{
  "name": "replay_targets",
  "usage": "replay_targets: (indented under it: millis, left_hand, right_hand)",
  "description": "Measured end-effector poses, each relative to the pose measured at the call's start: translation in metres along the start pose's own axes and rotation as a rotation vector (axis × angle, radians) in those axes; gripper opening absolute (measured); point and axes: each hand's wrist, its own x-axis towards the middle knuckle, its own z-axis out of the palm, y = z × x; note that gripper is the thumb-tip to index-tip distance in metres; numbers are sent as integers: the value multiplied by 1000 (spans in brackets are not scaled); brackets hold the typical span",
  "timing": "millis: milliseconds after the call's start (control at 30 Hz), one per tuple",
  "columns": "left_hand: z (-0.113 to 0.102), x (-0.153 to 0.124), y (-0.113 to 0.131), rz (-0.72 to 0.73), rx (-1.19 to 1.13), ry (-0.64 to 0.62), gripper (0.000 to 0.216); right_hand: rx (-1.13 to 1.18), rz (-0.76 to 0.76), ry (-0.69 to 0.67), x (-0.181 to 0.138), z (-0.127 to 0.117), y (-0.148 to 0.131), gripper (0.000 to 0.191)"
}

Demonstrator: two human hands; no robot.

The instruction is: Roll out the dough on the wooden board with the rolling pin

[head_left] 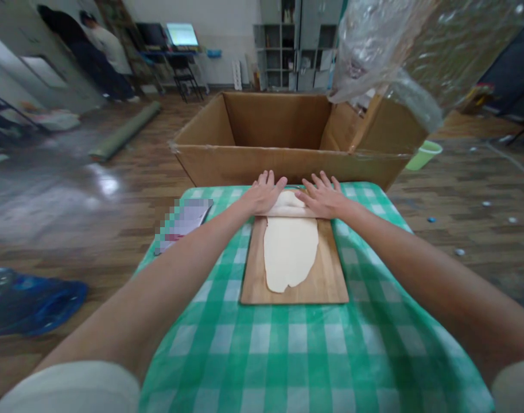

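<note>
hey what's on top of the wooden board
The wooden board holds flattened dough, with a rolling pin lying across it under the left hand and right hand. These hide some dough; the wood beneath the dough can't be seen.

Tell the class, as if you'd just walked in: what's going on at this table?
A person has the left hand and right hand spread over a pale rolling pin. The pin lies across a sheet of dough near the far end of a wooden board. Most of the dough lies flat on the near side, its outline uneven. The board rests on a green checked tablecloth.
</note>
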Motion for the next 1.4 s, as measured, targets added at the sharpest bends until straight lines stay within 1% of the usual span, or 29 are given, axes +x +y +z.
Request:
replay_targets:
  millis: [67, 133, 300, 467, 667, 767, 833, 900, 1067, 1233, 1333, 1400]
  left_hand:
    - [2, -4, 1, 5, 17, 9, 62]
    - [5, -14, 5, 22, 57, 29, 64]
    - [12, -53, 19, -13, 109, 139, 75]
    - [15, -100, 35, 28, 99, 203, 73]
    - [27, -167, 56, 112, 96, 287, 77]
    - [29, -180, 60, 130, 82, 299, 78]
    - [27, -175, 59, 123, 74, 286, 77]
    - [23, -161, 54, 105, 67, 271, 76]
    - [13, -104, 35, 62, 51, 221, 73]
    - [3, -43, 13, 38, 66, 102, 72]
    - [1, -20, 1, 57, 78, 43, 64]
    - [1, -11, -6, 84, 93, 39, 58]
  right_hand:
    - [0, -12, 18, -3, 0, -1, 86]
    - [-3, -39, 52, -13, -1, -7, 88]
    - [-8, -83, 142, -49, -6, -26, 88]
    - [53, -132, 112, -82, -11, -43, 92]
    - [38, -146, 133, -146, -14, -67, 99]
    - [39, -139, 110, -160, -15, -72, 104]
    - [47, -126, 84, -155, -16, -71, 105]
    - [52, -108, 63, -139, -18, -67, 102]
    - [34, -49, 41, -79, -20, -49, 96]
    - [17, -29, 42, -18, -16, -29, 92]
    - [36, -32, 13, 10, -12, -20, 86]
    - [48, -50, 5, 21, -8, -15, 80]
